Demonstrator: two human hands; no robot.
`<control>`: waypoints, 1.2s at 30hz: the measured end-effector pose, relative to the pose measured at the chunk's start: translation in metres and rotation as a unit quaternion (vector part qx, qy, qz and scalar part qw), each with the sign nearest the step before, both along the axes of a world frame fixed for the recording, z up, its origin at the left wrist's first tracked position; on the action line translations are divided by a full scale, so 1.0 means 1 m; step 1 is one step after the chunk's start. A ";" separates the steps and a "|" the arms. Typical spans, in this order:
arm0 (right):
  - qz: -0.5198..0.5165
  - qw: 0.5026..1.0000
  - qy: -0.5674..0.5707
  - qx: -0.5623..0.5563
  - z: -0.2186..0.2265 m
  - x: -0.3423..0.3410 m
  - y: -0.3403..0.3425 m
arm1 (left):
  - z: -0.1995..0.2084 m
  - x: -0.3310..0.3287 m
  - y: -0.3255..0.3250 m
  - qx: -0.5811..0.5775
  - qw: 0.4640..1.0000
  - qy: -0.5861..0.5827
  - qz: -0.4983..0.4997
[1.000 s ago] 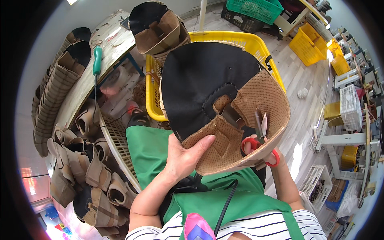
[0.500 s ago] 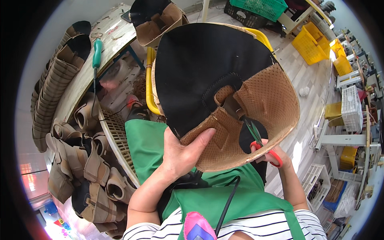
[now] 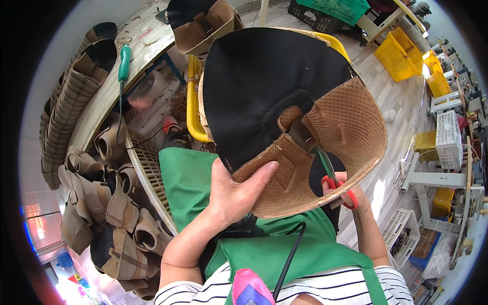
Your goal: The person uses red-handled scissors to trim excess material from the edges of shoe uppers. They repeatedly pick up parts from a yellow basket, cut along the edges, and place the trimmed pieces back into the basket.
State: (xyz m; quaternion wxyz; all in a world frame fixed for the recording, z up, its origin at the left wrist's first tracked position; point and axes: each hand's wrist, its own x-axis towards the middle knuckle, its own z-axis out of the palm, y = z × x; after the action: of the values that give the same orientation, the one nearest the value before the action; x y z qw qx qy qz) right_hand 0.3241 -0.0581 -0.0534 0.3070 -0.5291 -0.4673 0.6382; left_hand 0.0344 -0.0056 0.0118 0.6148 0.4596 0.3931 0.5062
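While the left hand [image 3: 231, 195] keeps the edge nearest the left side of the body, the piece [image 3: 277, 101] is up in the air above the lap, before the green apron [image 3: 300, 249], and covers a part of the yellow basket [image 3: 192, 107]. Its round black side [image 3: 254, 71] points away from the person, and its tan wall [image 3: 351, 119] curves around the right and near sides. The piece is almost as broad as it is long, so I cannot tell its long axis well.

The thumb [image 3: 263, 174] presses flat on the tan inside; the other fingers are hidden under the piece, but the grip looks firm. The right hand [image 3: 363, 197] is closed around the red handles [image 3: 332, 182] of the scissors [image 3: 329, 170], with its lower part behind the tan rim. The long axis of the scissors goes from handles at lower right to tips at upper left, pointing away from the person, into the hollow. The blades [image 3: 324, 158] lie near together; whether the tips touch the piece, I cannot tell.
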 end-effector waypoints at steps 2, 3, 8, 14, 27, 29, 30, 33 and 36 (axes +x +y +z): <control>-0.016 1.000 0.017 -0.006 0.006 -0.003 -0.002 | 0.000 0.001 0.000 0.009 1.000 -0.003 0.004; -0.008 1.000 0.016 0.000 0.006 -0.003 -0.002 | 0.000 0.001 -0.001 0.003 1.000 -0.003 0.005; -0.028 0.998 0.048 0.027 0.003 -0.008 -0.002 | -0.001 0.001 0.002 -0.005 1.000 -0.023 0.003; -0.016 0.988 -0.102 0.115 0.007 -0.010 0.005 | -0.006 -0.002 0.005 0.003 1.000 -0.007 -0.010; -0.079 0.842 -0.324 0.424 0.007 -0.061 0.023 | -0.018 0.005 0.010 -0.001 0.996 0.082 -0.025; -0.083 0.848 -0.311 0.420 0.003 -0.061 0.024 | -0.020 0.005 0.011 0.037 0.991 0.124 -0.019; -0.086 0.851 -0.306 0.418 0.002 -0.061 0.025 | -0.020 0.007 0.013 0.063 0.988 0.144 -0.014; -0.108 0.858 -0.292 0.409 -0.005 -0.058 0.027 | -0.019 0.008 0.014 0.089 0.976 0.198 -0.021; -0.081 0.845 -0.313 0.426 -0.001 -0.053 0.025 | -0.018 0.010 0.013 0.076 0.975 0.209 -0.031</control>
State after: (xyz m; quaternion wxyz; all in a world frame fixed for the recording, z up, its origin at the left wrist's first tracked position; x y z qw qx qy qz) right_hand 0.2710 -0.0327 -0.0547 0.3903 -0.5539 -0.7199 0.1503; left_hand 0.0442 0.0070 -0.0060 0.4979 0.6122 0.4590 0.4082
